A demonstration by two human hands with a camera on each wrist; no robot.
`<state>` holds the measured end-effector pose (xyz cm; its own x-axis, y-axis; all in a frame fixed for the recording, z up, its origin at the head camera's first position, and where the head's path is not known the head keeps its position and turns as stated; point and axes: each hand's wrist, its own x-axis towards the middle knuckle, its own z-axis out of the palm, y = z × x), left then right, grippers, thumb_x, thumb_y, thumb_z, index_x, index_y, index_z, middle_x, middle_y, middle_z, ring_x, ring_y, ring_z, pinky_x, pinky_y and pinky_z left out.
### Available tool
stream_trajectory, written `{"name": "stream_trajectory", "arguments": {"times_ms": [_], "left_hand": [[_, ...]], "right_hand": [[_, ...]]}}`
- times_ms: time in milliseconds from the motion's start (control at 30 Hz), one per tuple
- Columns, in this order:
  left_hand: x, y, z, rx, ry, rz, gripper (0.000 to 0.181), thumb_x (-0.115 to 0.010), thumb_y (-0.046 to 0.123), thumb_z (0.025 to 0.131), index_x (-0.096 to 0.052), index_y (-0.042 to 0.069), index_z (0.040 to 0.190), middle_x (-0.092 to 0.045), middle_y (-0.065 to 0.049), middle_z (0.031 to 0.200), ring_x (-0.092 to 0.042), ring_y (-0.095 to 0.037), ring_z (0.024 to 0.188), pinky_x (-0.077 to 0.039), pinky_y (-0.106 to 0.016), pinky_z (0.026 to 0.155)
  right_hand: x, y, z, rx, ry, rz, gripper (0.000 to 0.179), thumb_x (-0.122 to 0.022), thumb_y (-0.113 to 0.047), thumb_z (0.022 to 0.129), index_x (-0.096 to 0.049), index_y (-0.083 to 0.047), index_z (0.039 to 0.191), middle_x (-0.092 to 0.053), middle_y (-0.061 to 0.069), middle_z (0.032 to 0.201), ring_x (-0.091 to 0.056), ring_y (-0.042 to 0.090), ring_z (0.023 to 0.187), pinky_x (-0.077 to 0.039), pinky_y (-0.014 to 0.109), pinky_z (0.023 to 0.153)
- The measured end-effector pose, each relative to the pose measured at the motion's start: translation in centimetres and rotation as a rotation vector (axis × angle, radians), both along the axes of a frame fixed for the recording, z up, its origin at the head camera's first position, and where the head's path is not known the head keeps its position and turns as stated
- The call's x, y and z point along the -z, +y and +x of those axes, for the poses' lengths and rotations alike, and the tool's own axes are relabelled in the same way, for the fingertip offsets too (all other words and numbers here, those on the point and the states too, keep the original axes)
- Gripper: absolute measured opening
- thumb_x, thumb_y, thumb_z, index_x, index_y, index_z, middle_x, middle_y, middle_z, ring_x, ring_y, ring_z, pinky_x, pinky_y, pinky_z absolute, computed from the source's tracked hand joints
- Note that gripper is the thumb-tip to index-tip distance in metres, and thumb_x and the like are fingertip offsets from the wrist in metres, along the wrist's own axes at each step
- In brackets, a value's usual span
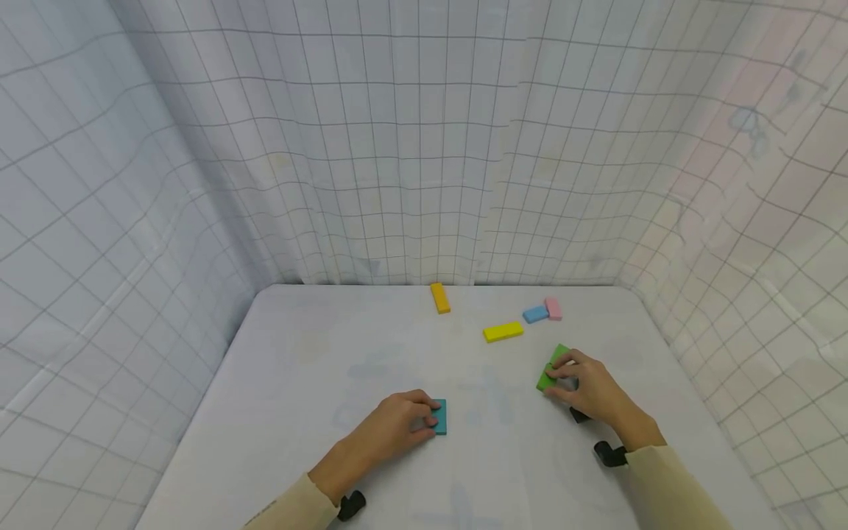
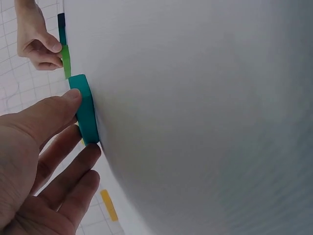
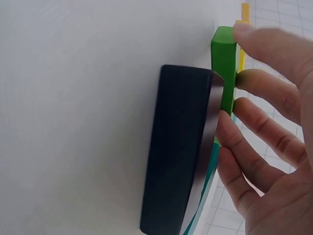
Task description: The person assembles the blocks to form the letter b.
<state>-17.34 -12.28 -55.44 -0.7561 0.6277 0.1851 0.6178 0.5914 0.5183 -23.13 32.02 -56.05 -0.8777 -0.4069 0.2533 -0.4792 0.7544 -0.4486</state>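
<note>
On the near middle of the table, my left hand [image 1: 400, 423] holds a flat teal block [image 1: 440, 417] by its edges. The left wrist view has the thumb on one end of that teal block [image 2: 86, 110] and fingertips at the other. To the right, my right hand [image 1: 589, 386] grips a green block [image 1: 545, 380], its thumb at the upper end of the green block [image 3: 224, 68] in the right wrist view. A second green piece [image 1: 559, 353] lies just beyond. Beside the right fingers stands a black block [image 3: 178, 147], with another teal block [image 3: 201, 196] partly hidden behind it.
Farther back lie an orange block [image 1: 440, 298], a yellow block [image 1: 503, 332], a blue block [image 1: 536, 314] and a pink block [image 1: 553, 308], the last two touching. Gridded white curtains [image 1: 424, 147] enclose the white table [image 1: 318, 368] at the back and sides.
</note>
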Motion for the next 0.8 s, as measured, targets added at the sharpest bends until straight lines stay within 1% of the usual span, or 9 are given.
{"name": "stream_trajectory", "arguments": {"times_ms": [167, 233, 467, 567, 667, 800], "left_hand": [[-0.1, -0.2, 0.1, -0.001, 0.009, 0.008, 0.004, -0.092, 0.014, 0.102, -0.090, 0.011, 0.102, -0.082, -0.005, 0.133, -0.083, -0.023, 0.122, -0.070, -0.039, 0.107], [-0.1, -0.2, 0.2, -0.004, 0.007, 0.010, 0.004, -0.093, 0.014, 0.102, -0.090, 0.011, 0.102, -0.082, -0.005, 0.133, -0.083, -0.024, 0.121, -0.070, -0.040, 0.106], [-0.3, -0.3, 0.2, -0.016, -0.005, -0.001, 0.004, -0.092, 0.013, 0.102, -0.090, 0.009, 0.103, -0.082, -0.006, 0.133, -0.083, -0.024, 0.121, -0.070, -0.041, 0.107], [-0.4, -0.3, 0.3, -0.018, -0.009, 0.000, 0.004, -0.092, 0.012, 0.102, -0.090, 0.009, 0.103, -0.083, -0.007, 0.133, -0.083, -0.025, 0.121, -0.070, -0.041, 0.107], [-0.4, -0.2, 0.3, -0.019, -0.007, 0.002, 0.004, -0.092, 0.012, 0.101, -0.090, 0.009, 0.103, -0.083, -0.007, 0.133, -0.084, -0.025, 0.120, -0.070, -0.042, 0.107], [-0.4, -0.2, 0.4, -0.024, -0.006, 0.005, 0.004, -0.093, 0.012, 0.101, -0.090, 0.008, 0.102, -0.083, -0.007, 0.133, -0.083, -0.025, 0.121, -0.070, -0.042, 0.107]], "right_hand": [[-0.2, -0.1, 0.1, 0.009, -0.019, 0.014, 0.032, -0.101, -0.015, 0.092, -0.091, -0.004, 0.120, -0.076, 0.008, 0.126, -0.079, 0.038, 0.119, -0.069, 0.053, 0.098], [-0.2, -0.1, 0.1, 0.010, -0.024, 0.018, 0.031, -0.101, -0.015, 0.093, -0.091, -0.005, 0.120, -0.076, 0.007, 0.127, -0.078, 0.038, 0.120, -0.069, 0.056, 0.100], [-0.2, -0.4, 0.2, 0.009, -0.010, 0.021, 0.030, -0.102, -0.016, 0.092, -0.092, -0.006, 0.118, -0.077, 0.007, 0.125, -0.078, 0.036, 0.117, -0.069, 0.054, 0.100], [-0.2, -0.6, 0.3, 0.010, -0.012, 0.012, 0.030, -0.102, -0.015, 0.091, -0.092, -0.005, 0.118, -0.077, 0.008, 0.125, -0.078, 0.037, 0.118, -0.069, 0.055, 0.101], [-0.2, -0.9, 0.3, 0.011, -0.020, 0.000, 0.031, -0.102, -0.014, 0.091, -0.092, -0.004, 0.118, -0.077, 0.010, 0.127, -0.078, 0.038, 0.119, -0.068, 0.057, 0.103], [-0.1, -1.3, 0.3, 0.023, -0.046, -0.001, 0.031, -0.101, -0.017, 0.092, -0.092, -0.006, 0.120, -0.079, 0.012, 0.130, -0.078, 0.039, 0.122, -0.067, 0.062, 0.107]]}}
